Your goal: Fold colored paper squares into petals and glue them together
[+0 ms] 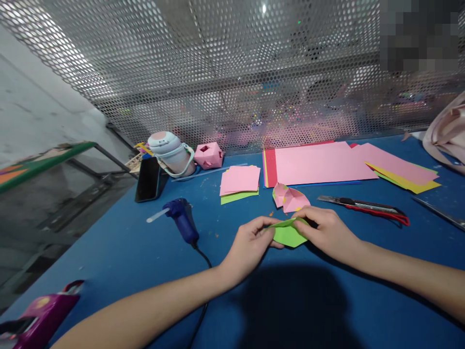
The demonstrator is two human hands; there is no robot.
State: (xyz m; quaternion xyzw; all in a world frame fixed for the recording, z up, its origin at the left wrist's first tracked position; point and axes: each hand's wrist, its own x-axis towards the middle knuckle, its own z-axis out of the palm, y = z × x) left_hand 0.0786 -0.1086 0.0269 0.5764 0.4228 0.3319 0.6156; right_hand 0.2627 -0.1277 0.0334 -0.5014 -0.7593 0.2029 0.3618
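Observation:
A green folded sheet of paper is held low over the blue table between both hands. My left hand pinches its left edge between thumb and fingers. On the opposite side, my right hand grips the upper right edge, thumb in front. Just beyond the fingers lies a pink folded paper piece with yellow and green spots. A stack of pink and green paper squares sits farther back, left of that piece. To the right of my right hand rests a red and black utility knife.
A blue hot glue gun with its cord lies left of my hands. Behind are a phone, a lidded cup, a pink paper polyhedron and large coloured sheets. Perforated metal panels border the table's back. Scissors lie far right.

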